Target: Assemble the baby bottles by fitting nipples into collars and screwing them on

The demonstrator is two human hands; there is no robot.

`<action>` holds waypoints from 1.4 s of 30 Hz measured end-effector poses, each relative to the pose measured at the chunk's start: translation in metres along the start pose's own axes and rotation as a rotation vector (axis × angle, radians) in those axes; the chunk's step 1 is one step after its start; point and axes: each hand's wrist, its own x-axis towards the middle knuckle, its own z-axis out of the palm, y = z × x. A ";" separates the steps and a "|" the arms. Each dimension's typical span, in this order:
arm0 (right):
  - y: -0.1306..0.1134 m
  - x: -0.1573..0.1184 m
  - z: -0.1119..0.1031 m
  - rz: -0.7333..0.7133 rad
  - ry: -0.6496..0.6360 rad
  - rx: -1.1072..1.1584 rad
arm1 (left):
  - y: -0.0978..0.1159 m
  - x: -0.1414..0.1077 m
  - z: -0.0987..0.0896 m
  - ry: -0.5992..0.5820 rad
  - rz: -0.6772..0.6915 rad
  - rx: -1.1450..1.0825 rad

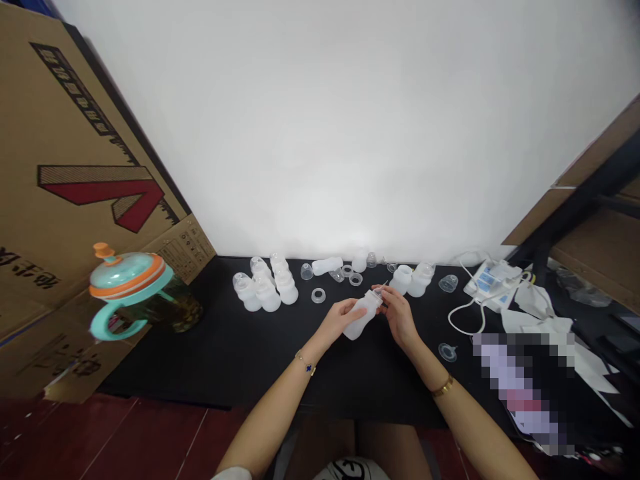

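A frosted white baby bottle [358, 324] is tilted toward the upper right over the black table. Wrapped round its body is my left hand [342, 321]. At its mouth, the closed fingers of my right hand [399, 315] pinch a clear part [381, 289], seemingly a teat; the fingers partly cover it. Just behind my right hand stand an open bottle [401, 279] and a bottle with a clear cap [421, 280]. A white ring [319, 295] lies left of my hands. A clear silicone teat [447, 352] lies to the right.
Several capped bottles [267, 295] stand at the left. Loose rings [355, 279], a lying bottle [327, 266] and clear caps [307, 271] lie near the wall. A large lidded jug [131, 277] is at far left. White cables [465, 320], papers [540, 323] and a blurred-out item [525, 393] occupy the right.
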 end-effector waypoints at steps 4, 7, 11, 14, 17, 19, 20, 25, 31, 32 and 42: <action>-0.001 0.000 0.000 -0.001 0.008 -0.002 | -0.002 0.001 -0.001 -0.002 -0.003 -0.007; 0.000 0.000 0.000 -0.007 0.018 0.000 | -0.005 0.002 -0.002 -0.004 0.005 -0.001; 0.002 0.001 -0.001 -0.008 0.029 -0.001 | -0.007 0.003 -0.002 -0.008 0.008 0.003; 0.001 0.000 -0.001 -0.009 0.024 -0.005 | -0.005 0.002 -0.001 -0.002 0.002 0.003; -0.002 -0.001 0.001 -0.006 -0.005 -0.018 | -0.004 0.001 -0.001 0.006 -0.005 0.004; -0.004 -0.002 0.002 0.004 -0.029 -0.026 | -0.003 0.001 -0.001 0.005 -0.008 -0.002; -0.005 -0.002 0.003 0.009 -0.039 -0.027 | -0.003 0.001 -0.001 0.004 -0.010 -0.007; -0.006 -0.003 0.004 0.003 -0.042 -0.024 | -0.002 0.000 -0.001 0.006 -0.008 -0.011; -0.007 -0.003 0.005 0.006 -0.010 -0.041 | -0.005 0.001 -0.002 0.000 -0.007 -0.004; -0.007 -0.003 0.005 0.006 -0.006 -0.038 | -0.005 0.002 -0.002 -0.002 -0.007 -0.006; -0.001 -0.001 0.001 -0.005 -0.008 -0.024 | -0.004 0.001 -0.001 0.005 -0.003 0.007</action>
